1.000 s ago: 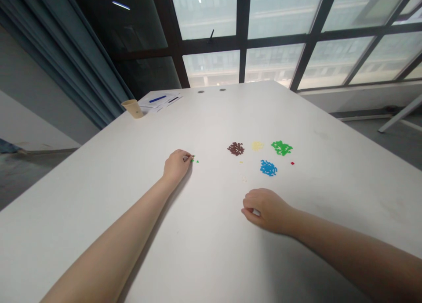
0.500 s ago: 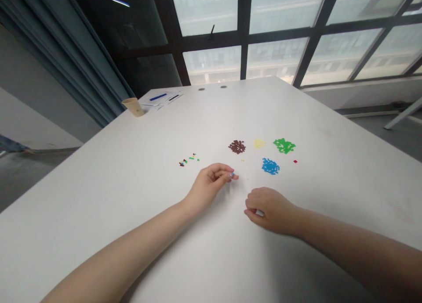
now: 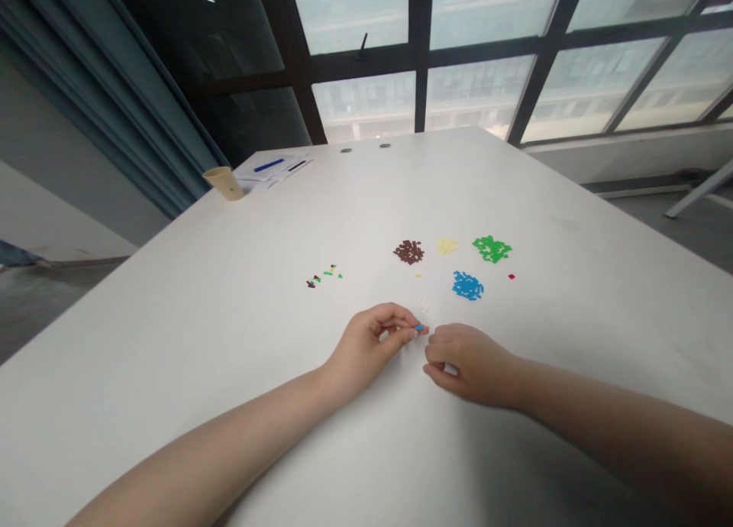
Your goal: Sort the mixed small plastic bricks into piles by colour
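Note:
Between its thumb and fingertips, my left hand (image 3: 382, 342) pinches a small blue piece (image 3: 419, 328), like a tiny building brick. My right hand (image 3: 466, 363) rests just to the right, its fingers curled; whatever they may hold is hidden. The two hands' fingertips almost meet. Just beyond them lie a few tiny whitish pieces (image 3: 424, 308). Farther out are a heap of blue pieces (image 3: 468, 286), a dark brown heap (image 3: 408, 252), a pale yellow heap (image 3: 447, 246) and a green heap (image 3: 492, 249).
A red piece (image 3: 511, 276) lies right of the blue heap, and a single yellow piece (image 3: 418, 275) below the brown one. Several mixed small pieces (image 3: 312, 283) are scattered at left. A paper cup (image 3: 224, 183) and papers with pens (image 3: 272, 172) occupy the white table's (image 3: 366, 198) far left corner.
My left hand has moved toward me and to the right with the blue piece, close to my right hand. My right hand stays in place. The view has shifted slightly.

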The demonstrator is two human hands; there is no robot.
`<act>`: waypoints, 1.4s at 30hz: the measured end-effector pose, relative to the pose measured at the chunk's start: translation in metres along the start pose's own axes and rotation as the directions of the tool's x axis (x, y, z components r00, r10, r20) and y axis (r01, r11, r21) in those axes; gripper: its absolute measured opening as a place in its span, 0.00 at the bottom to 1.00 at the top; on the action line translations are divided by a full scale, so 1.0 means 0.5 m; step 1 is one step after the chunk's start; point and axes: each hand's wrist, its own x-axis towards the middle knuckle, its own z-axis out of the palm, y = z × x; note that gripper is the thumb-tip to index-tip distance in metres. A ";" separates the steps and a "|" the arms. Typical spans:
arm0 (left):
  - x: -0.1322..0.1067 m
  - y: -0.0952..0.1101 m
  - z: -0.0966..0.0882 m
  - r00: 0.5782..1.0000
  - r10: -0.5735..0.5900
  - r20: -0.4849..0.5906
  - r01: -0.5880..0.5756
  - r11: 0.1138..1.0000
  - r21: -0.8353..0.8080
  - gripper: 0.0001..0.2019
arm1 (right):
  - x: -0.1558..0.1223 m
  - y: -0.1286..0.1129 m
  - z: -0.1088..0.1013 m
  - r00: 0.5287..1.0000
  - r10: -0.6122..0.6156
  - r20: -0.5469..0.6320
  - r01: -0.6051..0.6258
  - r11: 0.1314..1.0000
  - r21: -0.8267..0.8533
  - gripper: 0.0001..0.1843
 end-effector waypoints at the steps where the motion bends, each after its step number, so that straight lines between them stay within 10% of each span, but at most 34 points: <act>1: -0.001 -0.001 0.000 1.000 0.007 0.004 -0.007 1.000 0.005 0.06 | 0.000 0.000 0.000 1.000 0.000 -0.001 0.000 1.000 0.002 0.11; 18: -0.002 -0.004 0.000 0.998 0.060 0.018 -0.062 0.988 0.142 0.06 | -0.002 -0.001 0.001 0.993 0.010 -0.115 -0.002 0.998 0.064 0.10; 25: 0.001 -0.002 -0.002 0.988 0.156 0.017 -0.156 0.963 0.218 0.04 | -0.007 -0.015 -0.022 0.770 0.052 -0.636 0.051 0.989 0.142 0.02; 42: 0.002 0.000 0.001 0.975 0.198 0.103 -0.217 0.947 0.238 0.04 | -0.008 -0.020 -0.017 0.778 0.016 -0.628 0.050 0.995 0.087 0.03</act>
